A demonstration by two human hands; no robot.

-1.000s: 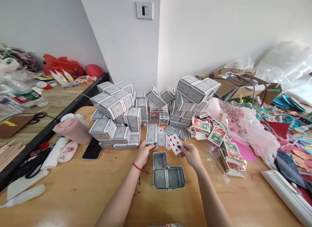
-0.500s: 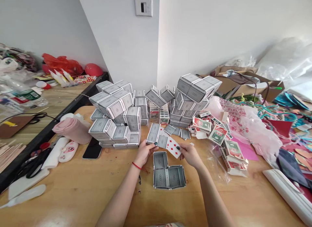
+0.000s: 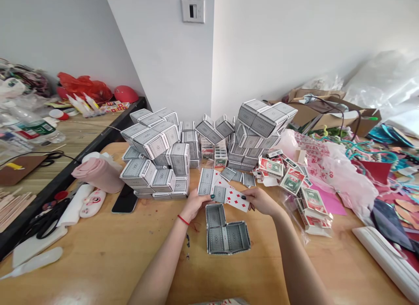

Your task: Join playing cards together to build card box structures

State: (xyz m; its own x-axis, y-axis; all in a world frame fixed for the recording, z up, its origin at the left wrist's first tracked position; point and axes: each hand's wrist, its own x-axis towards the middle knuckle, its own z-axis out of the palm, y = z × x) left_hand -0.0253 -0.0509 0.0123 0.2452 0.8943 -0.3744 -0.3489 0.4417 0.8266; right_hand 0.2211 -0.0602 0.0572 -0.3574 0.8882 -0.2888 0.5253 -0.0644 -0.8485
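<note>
Between both hands is a small group of playing cards (image 3: 236,200), some showing grey patterned backs and one showing red diamonds. My left hand (image 3: 195,204), with a red string on its wrist, pinches the left end of the cards. My right hand (image 3: 262,201) grips the diamond card's right end between thumb and fingers. Just below the hands, an L-shaped open tray made of cards (image 3: 226,239) lies on the table. Several loose cards (image 3: 237,175) lie face down beyond the hands.
Folded-card blocks stand stacked at left (image 3: 153,143) and right (image 3: 255,126). Opened card boxes (image 3: 293,180) and a pink-white plastic bag (image 3: 340,174) lie to the right. A phone (image 3: 125,200), a pink cloth roll (image 3: 98,174) and scissors (image 3: 50,220) are at left.
My right hand has moved slightly right, and the diamond card has swung to a flatter angle with it. My left hand has shifted a little to the right.
</note>
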